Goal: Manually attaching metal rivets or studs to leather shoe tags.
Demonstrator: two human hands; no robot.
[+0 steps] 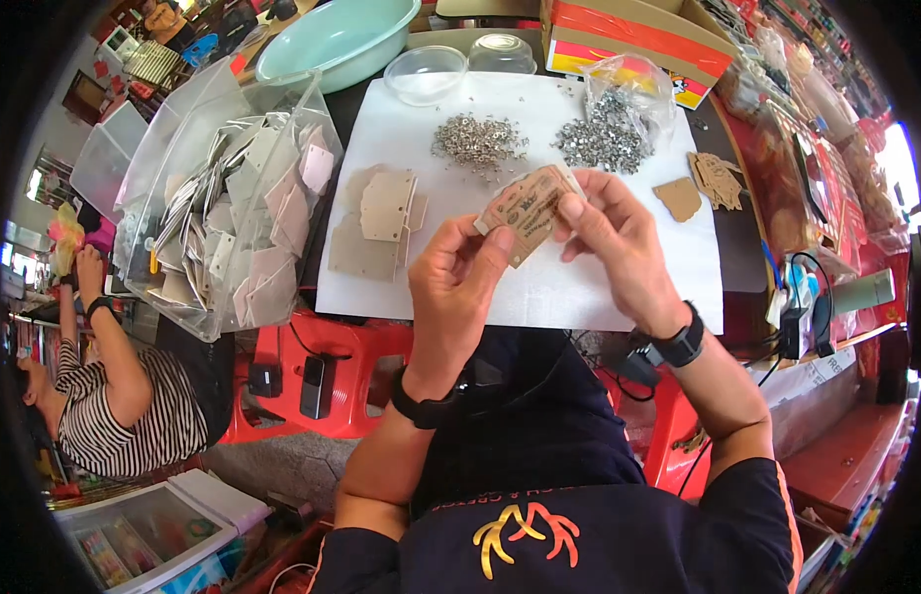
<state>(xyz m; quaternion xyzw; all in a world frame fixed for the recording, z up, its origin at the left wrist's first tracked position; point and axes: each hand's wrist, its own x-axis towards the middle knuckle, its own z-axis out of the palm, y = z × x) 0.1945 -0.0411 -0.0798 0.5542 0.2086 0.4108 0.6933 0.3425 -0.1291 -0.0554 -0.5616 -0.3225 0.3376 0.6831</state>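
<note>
Over the white foam sheet (pixel 579 297) I hold a brown printed card (pixel 525 213) up between both hands, with a pale card edge showing behind it. My left hand (pixel 455 272) pinches its lower left corner between thumb and fingers. At the upper right, my right hand (pixel 614 238) grips the card, thumb on its face. Left of my hands lie several pale grey cards with small holes (pixel 371 228), overlapping. Beyond the card sit a heap of small brassy metal fasteners (pixel 478 141) and a heap of silvery ones (pixel 604 134), the latter spilling from a clear bag (pixel 643 89).
A clear bin (pixel 312 109) full of pale cards stands left. Behind are a light-blue basin (pixel 341 40), clear bowls (pixel 426 74) and a cardboard box (pixel 638 40). Brown cards (pixel 716 180) lie right. A person in a striped shirt (pixel 134 416) works at far left.
</note>
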